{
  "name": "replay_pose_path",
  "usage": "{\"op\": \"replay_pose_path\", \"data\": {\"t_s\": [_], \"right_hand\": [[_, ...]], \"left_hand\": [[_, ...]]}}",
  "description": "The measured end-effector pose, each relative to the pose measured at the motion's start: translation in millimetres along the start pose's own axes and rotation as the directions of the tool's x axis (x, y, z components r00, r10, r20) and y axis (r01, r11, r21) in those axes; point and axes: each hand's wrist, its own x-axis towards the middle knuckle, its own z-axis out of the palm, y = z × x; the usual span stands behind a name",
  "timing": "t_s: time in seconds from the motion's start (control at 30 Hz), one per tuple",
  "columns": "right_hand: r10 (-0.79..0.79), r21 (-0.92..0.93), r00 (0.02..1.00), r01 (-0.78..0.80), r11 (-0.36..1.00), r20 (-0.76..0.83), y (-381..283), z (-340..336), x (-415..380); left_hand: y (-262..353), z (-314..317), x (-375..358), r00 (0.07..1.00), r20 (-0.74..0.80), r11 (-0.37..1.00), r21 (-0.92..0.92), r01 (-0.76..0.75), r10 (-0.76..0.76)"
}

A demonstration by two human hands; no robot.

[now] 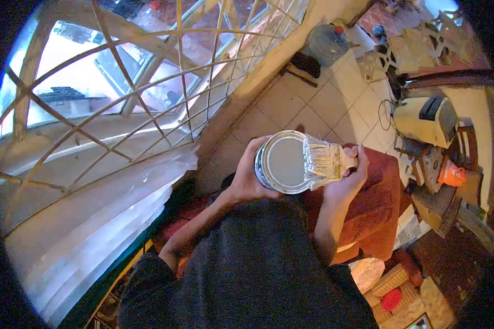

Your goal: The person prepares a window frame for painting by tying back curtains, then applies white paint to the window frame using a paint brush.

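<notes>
A round paint can with pale grey contents is held up in front of the dark shirt. My left hand wraps round its left side. In my right hand is the handle of a wide paintbrush, the fingers closed on it. The brush lies level, its light, whitish bristles reaching over the can's right rim. Whether the bristle tips touch the contents I cannot tell.
A window with a metal lattice fills the upper left, with a white curtain below. Beyond the hands are floor tiles, a large clear bottle and a toaster-like appliance. A red-brown armchair stands at the right.
</notes>
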Motion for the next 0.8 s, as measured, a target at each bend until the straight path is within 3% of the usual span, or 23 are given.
{"op": "replay_pose_path", "data": {"t_s": [0.1,0.23,0.33,0.43,0.53,0.63,0.73,0.8], "right_hand": [[0.059,0.133,0.992,-0.074,0.988,0.115,0.5,-18.2,-13.0],[0.031,0.097,1.0,-0.031,0.995,0.006,6.1,-18.5,-25.2],[0.121,0.099,0.992,-0.116,0.988,-0.039,13.8,-21.0,-20.1],[0.126,0.068,0.991,-0.123,0.99,-0.046,24.9,-17.2,-11.2],[0.172,0.037,0.984,-0.171,0.985,-0.052,33.9,-14.5,0.3],[0.24,0.143,0.971,-0.236,0.961,-0.015,51.5,-12.6,27.2],[0.269,0.201,0.963,-0.265,0.943,0.007,72.9,-4.1,61.3],[0.252,0.271,0.967,-0.253,0.929,0.039,102.4,-3.8,95.4]], "left_hand": [[-7.4,-2.6,-14.0,0.999,-0.002,0.998,0.05,-0.043,0.043],[-7.6,0.5,-23.5,0.999,-0.022,0.983,0.18,-0.042,0.047],[-21.2,-0.8,-25.2,0.997,-0.062,0.999,0.018,-0.044,0.045],[-34.5,-1.1,-21.3,0.992,-0.106,0.997,0.011,-0.072,0.072],[-34.2,-2.3,-12.6,0.987,-0.158,0.975,0.22,-0.009,0.044],[-71.3,-20.0,-12.1,0.982,-0.169,0.972,0.204,0.119,-0.085],[-81.2,-25.8,0.8,0.959,-0.24,0.984,0.056,0.172,-0.154],[-95.3,-36.4,0.2,0.939,-0.277,0.955,0.152,0.254,-0.206]]}}
